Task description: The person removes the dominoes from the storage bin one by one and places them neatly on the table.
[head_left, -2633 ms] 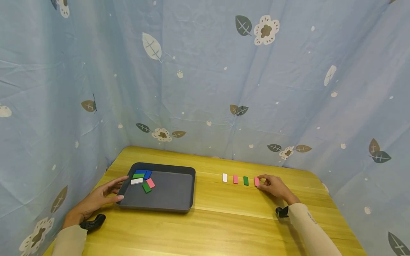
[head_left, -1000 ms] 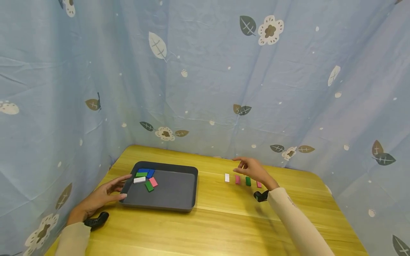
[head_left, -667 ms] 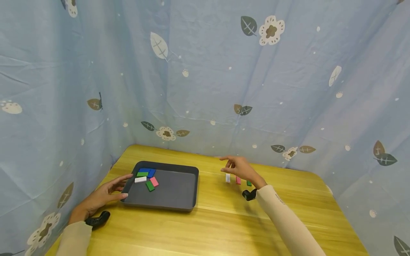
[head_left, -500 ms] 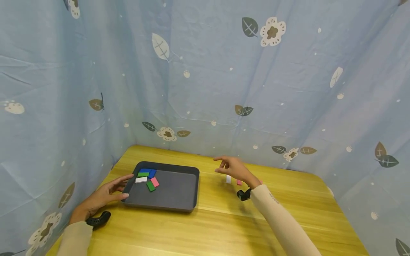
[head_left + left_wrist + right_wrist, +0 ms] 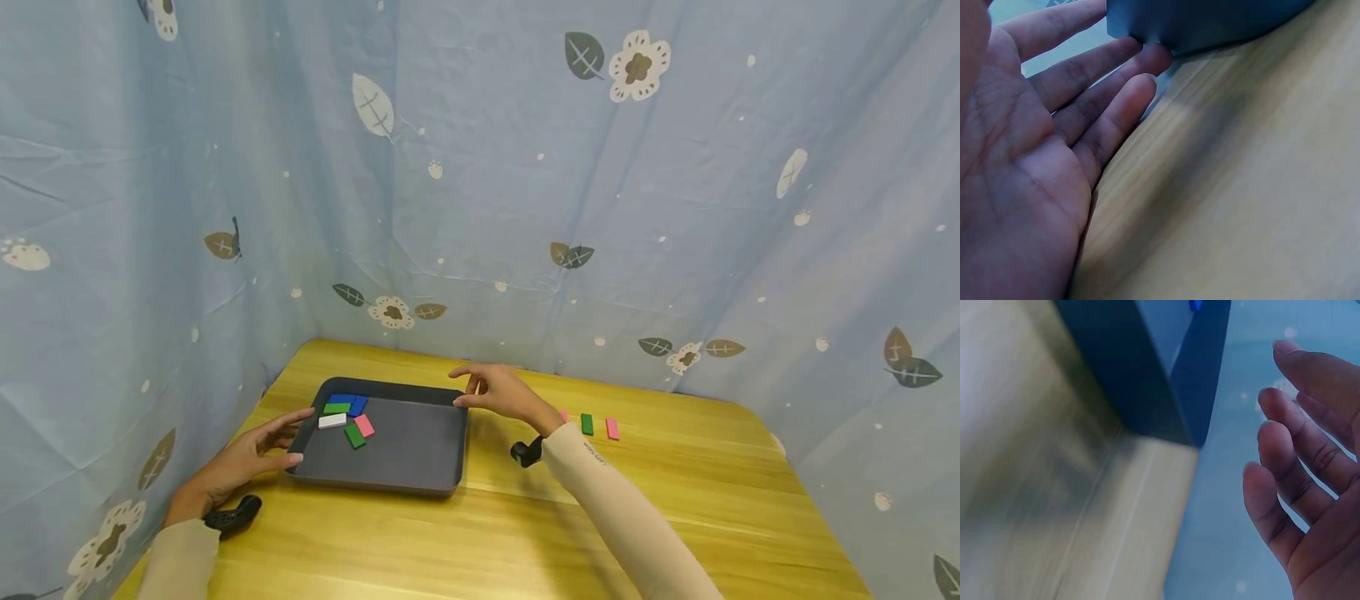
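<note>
A dark grey tray holds several small rectangular blocks at its left: a white block, a pink block, a green block, another green block and blue blocks. My left hand rests at the tray's left side, thumb and fingers spread; in the left wrist view its fingertips meet the tray's outer wall. By the back right corner hovers my right hand, and the right wrist view shows its loosely bent fingers with nothing between them.
Right of the tray, a green block and a pink block lie in a row on the wooden table. Another pink block peeks out behind the right sleeve. A patterned blue curtain closes off the back and sides.
My right hand let go of the rightmost pink block and moved left over the row to the tray's corner, now hiding the white block on the table. My left hand stays by the tray.
</note>
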The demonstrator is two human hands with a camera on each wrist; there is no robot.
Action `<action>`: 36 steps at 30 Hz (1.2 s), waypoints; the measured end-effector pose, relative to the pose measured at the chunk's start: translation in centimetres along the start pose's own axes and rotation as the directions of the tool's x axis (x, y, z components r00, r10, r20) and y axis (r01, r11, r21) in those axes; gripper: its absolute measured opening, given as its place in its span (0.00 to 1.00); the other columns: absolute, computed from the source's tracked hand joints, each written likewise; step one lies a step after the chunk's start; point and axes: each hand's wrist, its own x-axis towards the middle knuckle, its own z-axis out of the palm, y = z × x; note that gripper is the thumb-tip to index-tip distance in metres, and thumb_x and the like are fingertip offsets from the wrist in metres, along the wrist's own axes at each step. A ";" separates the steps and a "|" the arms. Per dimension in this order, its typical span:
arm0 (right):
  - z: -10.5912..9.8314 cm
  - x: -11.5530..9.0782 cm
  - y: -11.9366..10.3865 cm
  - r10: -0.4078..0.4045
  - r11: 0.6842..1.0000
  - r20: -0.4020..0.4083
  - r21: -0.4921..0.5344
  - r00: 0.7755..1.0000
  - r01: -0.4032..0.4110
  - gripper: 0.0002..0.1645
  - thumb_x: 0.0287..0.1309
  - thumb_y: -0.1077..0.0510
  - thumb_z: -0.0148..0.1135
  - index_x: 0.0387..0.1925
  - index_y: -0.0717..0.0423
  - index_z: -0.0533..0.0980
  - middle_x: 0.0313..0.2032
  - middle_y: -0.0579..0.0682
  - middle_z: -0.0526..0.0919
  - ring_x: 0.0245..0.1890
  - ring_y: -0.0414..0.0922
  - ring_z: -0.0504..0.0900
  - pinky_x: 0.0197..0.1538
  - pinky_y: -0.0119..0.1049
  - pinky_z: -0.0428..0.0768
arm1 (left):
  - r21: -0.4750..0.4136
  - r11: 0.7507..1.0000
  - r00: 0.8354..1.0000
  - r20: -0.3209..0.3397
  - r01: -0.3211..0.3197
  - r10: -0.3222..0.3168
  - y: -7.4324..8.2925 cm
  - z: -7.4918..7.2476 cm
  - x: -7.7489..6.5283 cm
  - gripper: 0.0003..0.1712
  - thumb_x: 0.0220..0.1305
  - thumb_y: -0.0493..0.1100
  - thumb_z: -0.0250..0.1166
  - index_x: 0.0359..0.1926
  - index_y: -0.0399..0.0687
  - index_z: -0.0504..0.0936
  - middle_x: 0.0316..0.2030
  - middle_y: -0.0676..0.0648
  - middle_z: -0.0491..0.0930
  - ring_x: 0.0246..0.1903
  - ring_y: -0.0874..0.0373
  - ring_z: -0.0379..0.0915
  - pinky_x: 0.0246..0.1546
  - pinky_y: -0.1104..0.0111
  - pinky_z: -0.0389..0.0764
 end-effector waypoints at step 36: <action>8.7 7.1 -5.5 -0.095 0.995 0.214 0.034 0.972 0.090 0.31 0.65 0.50 0.72 0.67 0.52 0.77 0.31 0.37 0.83 0.33 0.31 0.82 0.40 0.25 0.79 | -0.029 1.000 1.000 -0.007 -0.004 0.004 0.0 0.0 -0.3 0.40 0.73 0.40 0.65 0.80 0.55 0.59 0.74 0.34 0.57 0.65 0.33 0.58 0.54 0.50 0.74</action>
